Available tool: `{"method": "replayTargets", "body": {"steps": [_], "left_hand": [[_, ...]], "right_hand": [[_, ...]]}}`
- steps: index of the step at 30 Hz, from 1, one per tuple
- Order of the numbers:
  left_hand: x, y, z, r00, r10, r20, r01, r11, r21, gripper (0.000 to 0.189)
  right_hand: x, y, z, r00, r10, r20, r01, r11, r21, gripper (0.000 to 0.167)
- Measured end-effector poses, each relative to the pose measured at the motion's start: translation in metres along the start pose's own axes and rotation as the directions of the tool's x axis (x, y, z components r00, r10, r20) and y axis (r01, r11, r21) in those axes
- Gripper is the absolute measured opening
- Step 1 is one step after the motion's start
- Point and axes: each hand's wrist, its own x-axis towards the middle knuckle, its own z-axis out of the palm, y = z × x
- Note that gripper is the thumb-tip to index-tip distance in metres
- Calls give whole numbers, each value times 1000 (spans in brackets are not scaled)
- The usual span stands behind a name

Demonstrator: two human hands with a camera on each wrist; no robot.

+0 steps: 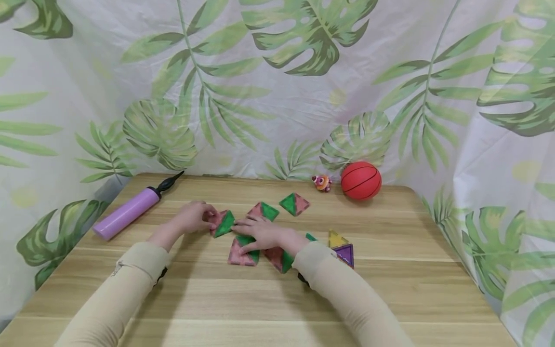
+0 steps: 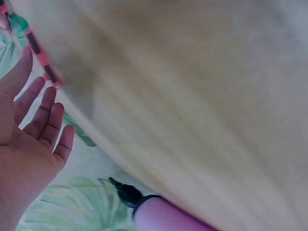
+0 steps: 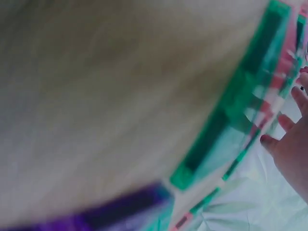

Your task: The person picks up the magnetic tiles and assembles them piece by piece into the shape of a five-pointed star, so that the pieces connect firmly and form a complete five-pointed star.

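Several pink-and-green pairs of triangular magnetic tiles lie on the wooden table. My left hand [image 1: 193, 217] grips the pink end of the leftmost tile pair [image 1: 225, 224] between thumb and fingers. Its thumb and index finger meet the red tile edge [image 2: 42, 60] in the left wrist view. Over the middle of the group, my right hand [image 1: 261, 233] spreads its fingers, with the tips reaching towards that same pair. Partly under it are a front tile pair [image 1: 239, 257] and another pair [image 1: 277, 260]. Behind it sits a further pair [image 1: 270, 211]; one more pair [image 1: 295, 204] lies apart.
Right of the right forearm are a yellow triangle tile [image 1: 336, 239] and a purple triangle tile [image 1: 345, 253], with a green tile [image 1: 310, 237] partly hidden. A purple hand pump [image 1: 127, 212] lies at the left. A small toy figure [image 1: 322, 183] and a red ball [image 1: 361, 180] stand at the back.
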Motion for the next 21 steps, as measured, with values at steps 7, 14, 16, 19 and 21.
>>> {"method": "replayTargets", "body": {"steps": [7,14,16,19,21], "left_hand": [[17,30,-22,999,33,6,-34,999,42,40],[29,84,-44,999,22,26,-24,995,101,49],[32,101,-45,999,34,25,-36,994,106,51],[37,127,-43,999,51,21,-52,994,101,56],[41,142,-37,998,60,20,-62,993,97,60]], "right_hand": [[-40,17,-33,995,-55,-85,62,995,79,76],[-103,45,-55,992,-1,-124,17,992,125,77],[-122,53,-58,992,22,-127,-3,989,146,76],[-148,65,-60,988,58,-141,-34,985,167,75],[-164,72,-59,985,73,-159,-47,986,161,75]]}}
